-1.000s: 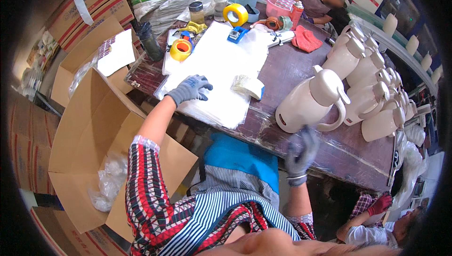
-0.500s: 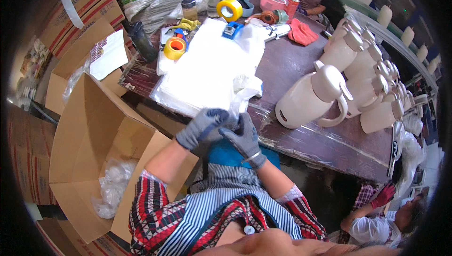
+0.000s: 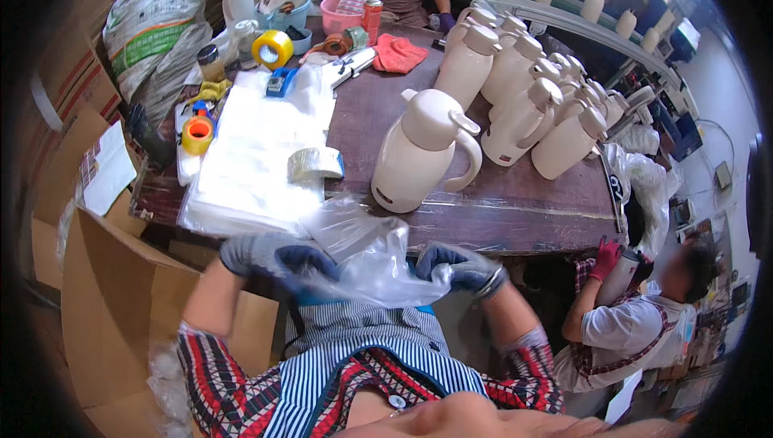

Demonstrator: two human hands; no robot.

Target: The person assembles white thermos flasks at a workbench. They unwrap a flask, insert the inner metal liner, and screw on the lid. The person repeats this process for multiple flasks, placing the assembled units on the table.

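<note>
We've got the clear plastic bag (image 3: 366,257) pinched between left hand (image 3: 274,259) and right hand (image 3: 459,267) at six o'clock, not yet over the cream jug (image 3: 423,152) waiting at twelve.

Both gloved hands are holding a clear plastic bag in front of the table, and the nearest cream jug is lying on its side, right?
Not quite. The head view shows the nearest cream jug standing upright on the table, not on its side. The rest holds: the left hand and right hand, both gloved, hold the clear plastic bag.
</note>
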